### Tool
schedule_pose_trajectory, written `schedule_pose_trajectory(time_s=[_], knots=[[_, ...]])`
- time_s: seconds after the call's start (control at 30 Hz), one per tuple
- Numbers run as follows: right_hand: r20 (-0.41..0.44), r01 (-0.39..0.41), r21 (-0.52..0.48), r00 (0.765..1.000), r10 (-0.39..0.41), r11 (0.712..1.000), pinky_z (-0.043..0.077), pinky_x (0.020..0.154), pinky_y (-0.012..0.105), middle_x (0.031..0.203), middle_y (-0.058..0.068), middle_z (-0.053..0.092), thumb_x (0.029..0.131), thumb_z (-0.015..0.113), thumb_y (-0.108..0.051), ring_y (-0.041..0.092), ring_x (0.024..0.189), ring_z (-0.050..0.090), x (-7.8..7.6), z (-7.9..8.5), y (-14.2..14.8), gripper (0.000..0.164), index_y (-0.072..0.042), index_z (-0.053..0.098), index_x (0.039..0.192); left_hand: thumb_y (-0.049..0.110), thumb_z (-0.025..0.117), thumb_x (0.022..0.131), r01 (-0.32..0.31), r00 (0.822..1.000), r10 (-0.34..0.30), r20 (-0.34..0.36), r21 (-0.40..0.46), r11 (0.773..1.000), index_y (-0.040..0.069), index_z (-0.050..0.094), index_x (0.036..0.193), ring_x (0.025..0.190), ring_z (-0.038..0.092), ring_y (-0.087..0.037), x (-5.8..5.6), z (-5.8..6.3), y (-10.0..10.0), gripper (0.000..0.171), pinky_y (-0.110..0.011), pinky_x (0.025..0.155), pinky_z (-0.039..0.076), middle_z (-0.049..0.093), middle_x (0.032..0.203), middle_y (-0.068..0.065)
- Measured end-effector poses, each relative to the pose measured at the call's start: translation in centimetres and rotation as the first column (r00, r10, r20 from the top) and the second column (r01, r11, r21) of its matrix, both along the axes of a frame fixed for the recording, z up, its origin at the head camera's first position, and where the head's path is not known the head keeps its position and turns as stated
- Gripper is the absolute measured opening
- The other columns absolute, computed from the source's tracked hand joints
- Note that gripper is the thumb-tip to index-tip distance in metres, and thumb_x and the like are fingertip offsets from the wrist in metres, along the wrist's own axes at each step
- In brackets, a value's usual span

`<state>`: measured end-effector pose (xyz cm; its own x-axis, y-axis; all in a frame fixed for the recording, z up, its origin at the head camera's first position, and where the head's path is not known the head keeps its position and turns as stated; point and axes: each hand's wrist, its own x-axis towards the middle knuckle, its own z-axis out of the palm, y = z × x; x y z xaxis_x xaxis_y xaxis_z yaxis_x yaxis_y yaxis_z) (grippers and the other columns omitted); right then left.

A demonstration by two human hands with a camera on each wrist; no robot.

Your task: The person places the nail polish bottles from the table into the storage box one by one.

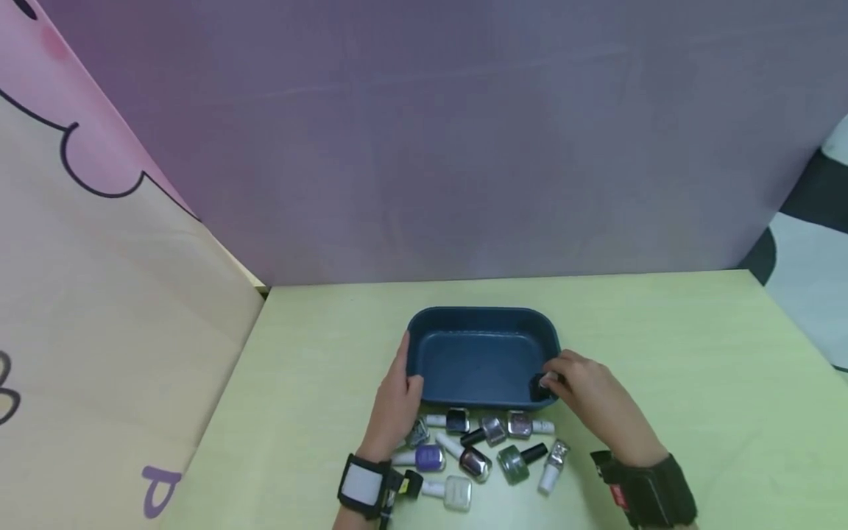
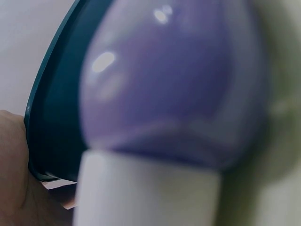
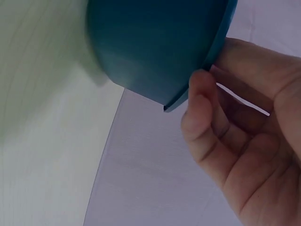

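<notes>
A dark blue rectangular tray [image 1: 483,397] sits on the table, its inner floor mostly bare. My left hand [image 1: 396,397] grips its left side, the thumb by the near corner and a finger along the outer wall. At the near right corner my right hand [image 1: 583,386] pinches a small dark nail polish bottle [image 1: 538,389] just inside the rim; the fingers partly cover it. In the right wrist view the fingers are at the tray's rim [image 3: 218,42] and the bottle is hidden. A purple nail polish bottle [image 2: 174,84] fills much of the left wrist view.
Several nail polish bottles lie in front of the tray, among them a green one [image 1: 513,465], a dark brown one [image 1: 475,464], a white one [image 1: 458,493] and a silvery one [image 1: 558,453]. A grey-purple panel [image 1: 490,147] rises behind the pale table [image 1: 662,353].
</notes>
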<state>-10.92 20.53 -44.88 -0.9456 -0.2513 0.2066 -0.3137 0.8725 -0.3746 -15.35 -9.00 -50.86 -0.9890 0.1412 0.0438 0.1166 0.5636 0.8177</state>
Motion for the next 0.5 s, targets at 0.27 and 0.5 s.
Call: schedule_pose_trajectory(time_s=[0.27, 0.5], knots=[[-0.014, 0.011, 0.011, 1.0, -0.011, 1.0, 0.051, 0.062, 0.025, 0.086, 0.002, 0.062, 0.085, 0.075, -0.006, 0.007, 0.07, 0.056, 0.13, 0.15, -0.22, 0.014, 0.0, 0.074, 0.098, 0.012, 0.045, 0.099, 0.003, 1.0, -0.003, 0.0, 0.003, 1.0, 0.028, 0.012, 0.161, 0.053, 0.034, -0.01, 0.0, 0.0, 0.04, 0.071, -0.027, 0.054, 0.037, 0.055, 0.114, -0.003], [-0.046, -0.007, -0.016, 0.999, 0.006, 1.0, 0.052, 0.062, 0.025, 0.09, 0.005, 0.063, 0.085, 0.075, -0.006, 0.008, 0.072, 0.057, 0.2, 0.19, -0.22, 0.023, 0.001, 0.072, 0.106, 0.013, 0.045, 0.099, 0.0, 1.0, 0.0, -0.008, -0.005, 1.0, 0.031, 0.011, 0.161, 0.053, 0.034, -0.01, -0.1, 0.1, 0.1, 0.072, -0.027, 0.055, 0.037, 0.054, 0.106, -0.005]])
